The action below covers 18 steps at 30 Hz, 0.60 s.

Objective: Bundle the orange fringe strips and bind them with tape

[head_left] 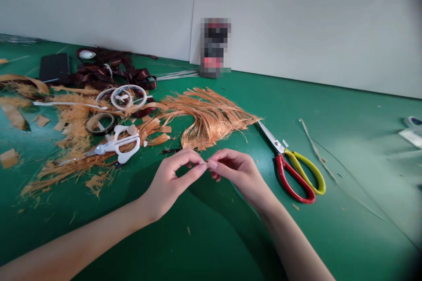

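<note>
Left hand (169, 179) and right hand (244, 175) meet over the green table (158, 246). Thumb and forefinger of each pinched together on a pale sliver (204, 163); only a trace of it shows, so shape and full length cannot be told. Sliver sits between the two sets of fingertips, above the table.

Handling (estimate): very light, thin, probably limp; easily bent or dropped. Best taken at its ends, fingertips only, light pressure. Slipperiness: cannot tell.

Right: red-and-yellow scissors (281, 153), blades slightly parted or shut, cannot tell; tip at or just beside the right end of the tan fringe (214, 118), which lies beyond the hands. Fringe looks soft, prone to fraying.

Left: white scissors (127, 147) on tan scraps (74, 118); tape rings (129, 87) behind. Farther: dark ribbon (94, 74), black pad (54, 68), wires (180, 74). Wall (296, 17) at back.
</note>
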Tool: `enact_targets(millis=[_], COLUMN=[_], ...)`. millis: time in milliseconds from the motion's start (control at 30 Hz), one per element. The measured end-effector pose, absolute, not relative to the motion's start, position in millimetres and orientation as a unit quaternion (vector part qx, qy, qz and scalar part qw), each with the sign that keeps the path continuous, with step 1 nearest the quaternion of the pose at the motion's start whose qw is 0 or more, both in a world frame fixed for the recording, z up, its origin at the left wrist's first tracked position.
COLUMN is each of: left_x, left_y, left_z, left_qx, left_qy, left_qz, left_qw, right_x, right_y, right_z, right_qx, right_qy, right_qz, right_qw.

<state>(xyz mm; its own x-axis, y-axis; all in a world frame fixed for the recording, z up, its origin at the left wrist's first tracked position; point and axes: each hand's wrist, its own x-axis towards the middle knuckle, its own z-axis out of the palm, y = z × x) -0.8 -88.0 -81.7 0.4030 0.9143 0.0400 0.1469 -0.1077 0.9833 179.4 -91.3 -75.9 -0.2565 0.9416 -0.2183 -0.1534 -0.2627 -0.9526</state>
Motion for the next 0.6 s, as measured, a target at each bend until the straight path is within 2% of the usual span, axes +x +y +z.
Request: enact_targets(millis=[233,600], left_x=[-6.0,-8.3], left_y=[-85.5,-84.0], left_z=[-79.8,-79.3], left_qx=[0.623,0.608], left_qy=[0.39,0.424], left_qz=[0.34,0.332], left_qw=[0.587,0.584], right_x=[179.3,181.4], right_y=[-90.6,-93.0], right_z=[-73.1,-79.0], right_qx=[-0.467,-0.419], right_qy=[-0.422,-0.438], right_qz=[0.653,0.684], right_qw=[0.421,0.406])
